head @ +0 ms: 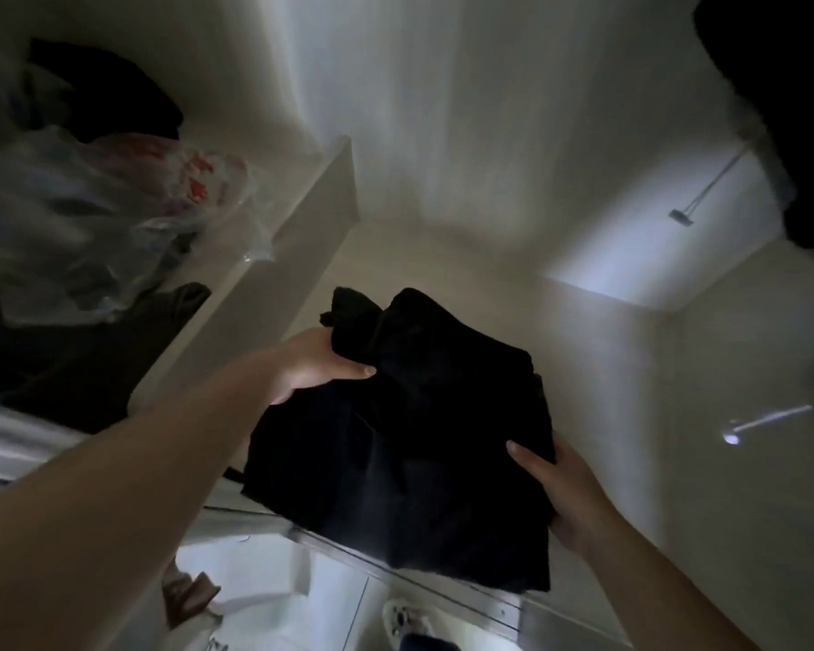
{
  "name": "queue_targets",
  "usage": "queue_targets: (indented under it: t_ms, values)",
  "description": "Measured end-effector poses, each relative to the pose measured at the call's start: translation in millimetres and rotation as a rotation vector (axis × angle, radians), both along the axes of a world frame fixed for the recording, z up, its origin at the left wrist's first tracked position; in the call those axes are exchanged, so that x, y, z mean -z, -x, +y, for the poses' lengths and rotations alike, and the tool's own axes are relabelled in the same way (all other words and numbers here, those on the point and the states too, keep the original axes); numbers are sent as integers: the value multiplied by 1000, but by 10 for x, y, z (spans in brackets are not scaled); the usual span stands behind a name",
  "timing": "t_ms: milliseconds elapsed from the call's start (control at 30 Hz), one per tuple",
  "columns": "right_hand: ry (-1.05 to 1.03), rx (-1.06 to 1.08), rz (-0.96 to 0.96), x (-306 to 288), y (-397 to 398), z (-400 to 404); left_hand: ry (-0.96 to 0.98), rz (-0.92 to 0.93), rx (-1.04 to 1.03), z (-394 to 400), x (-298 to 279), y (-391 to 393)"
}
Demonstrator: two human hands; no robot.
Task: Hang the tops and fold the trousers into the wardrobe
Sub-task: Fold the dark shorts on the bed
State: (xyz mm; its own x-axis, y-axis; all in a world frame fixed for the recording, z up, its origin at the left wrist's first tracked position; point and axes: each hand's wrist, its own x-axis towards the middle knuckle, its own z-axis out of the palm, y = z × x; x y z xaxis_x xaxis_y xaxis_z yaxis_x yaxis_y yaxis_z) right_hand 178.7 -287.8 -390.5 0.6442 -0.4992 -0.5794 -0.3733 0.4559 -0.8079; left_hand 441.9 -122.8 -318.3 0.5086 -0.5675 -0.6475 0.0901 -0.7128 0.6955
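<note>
Hands: two, left hand [311, 364] and right hand [569, 491]
Folded black garment [395, 415]: one
Clear plastic bags [104, 213]: one bundle, number unclear
White divider panel [297, 246]: one
Dark hanging garment [781, 110]: one

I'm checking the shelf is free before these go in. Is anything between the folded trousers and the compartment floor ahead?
Nothing visible: both hands hold the folded black trousers over the bare compartment floor.

Both forearms bare to the frame edge, no sleeves in view. Left hand [311, 364]: no ring, no watch or band at the wrist; thumbnail short, unpainted. Right hand [565, 491]: likewise unadorned, thumbnail short and plain. Near the bottom edge, a pale shoe [403, 615] with a dark trouser cuff [426, 643], blurred.
</note>
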Motion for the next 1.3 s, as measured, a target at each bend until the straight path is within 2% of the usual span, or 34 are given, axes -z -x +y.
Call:
queue_targets:
  t_ms: [133, 300, 400, 500, 567, 767, 1067, 1300]
  values:
    - [27, -2, 30, 443, -340, -197, -46, -303, -29, -196, 599, -405]
    - [338, -35, 213, 803, -465, -228, -179, -802, 7, -88, 1190, -306]
    - [478, -64, 268, 856, -369, -128, -79, -1063, 265, 41, 1397, 77]
    - [710, -209, 313, 875, -287, 49, -47, -1052, 564, 188, 1626, 422]
    - [766, -224, 328, 896, -300, 133, -112, -1009, 635, 244, 1763, 501]
    - [897, -181, 332, 1028, -633, 54, -263, -954, 607, 133, 1957, 88]
    - [970, -192, 357, 1154, -1443, -430, -260, -1036, 550, -246, 2093, -674]
    - [991, -130, 300, 1232, -1803, -727, -236, -1096, 574, -589, 2133, -1140]
